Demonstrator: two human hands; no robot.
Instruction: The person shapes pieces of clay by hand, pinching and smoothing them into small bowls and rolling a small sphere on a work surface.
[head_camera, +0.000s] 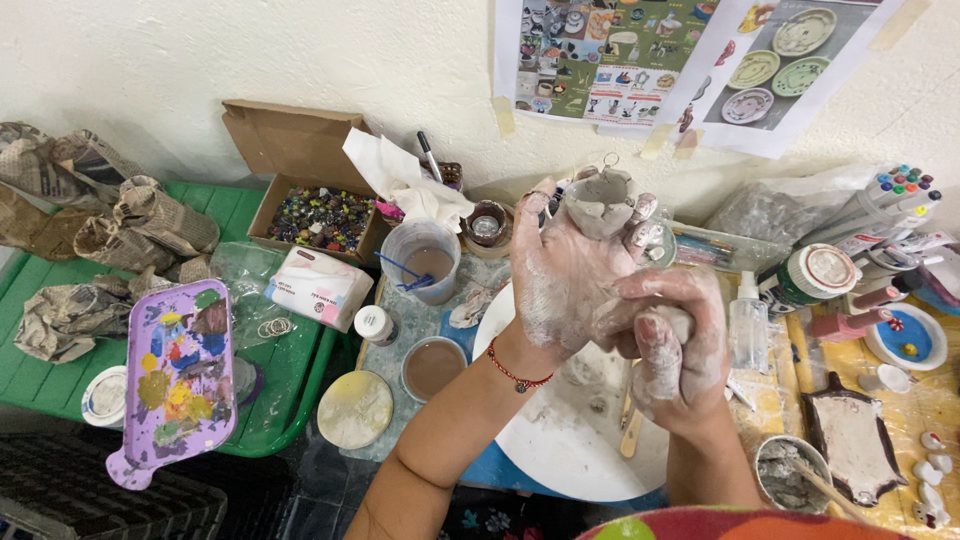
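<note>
1. Left hand (560, 275) holds clay pot (598, 203) up over round board (560, 420); right hand (672, 340) just below, touching its wrist side.
2. Cup of water (420, 260) left of the hands; cardboard box (310, 215) behind it.
3. Paint palette (180, 375) far left, on tray (290, 385).
4. Marker pens (890, 205) far right, against the wall.

Two hands show, the left hand (560, 285) and the right hand (675, 345), with one lump of grey clay (598, 203) between the left fingers. One white round board (560, 430) lies under them. There is one purple paint palette (180, 375), one cardboard box (310, 195) of beads, one spray bottle (748, 325), two posters (690, 65) on the wall, and two cups (428, 260) of murky water.
</note>
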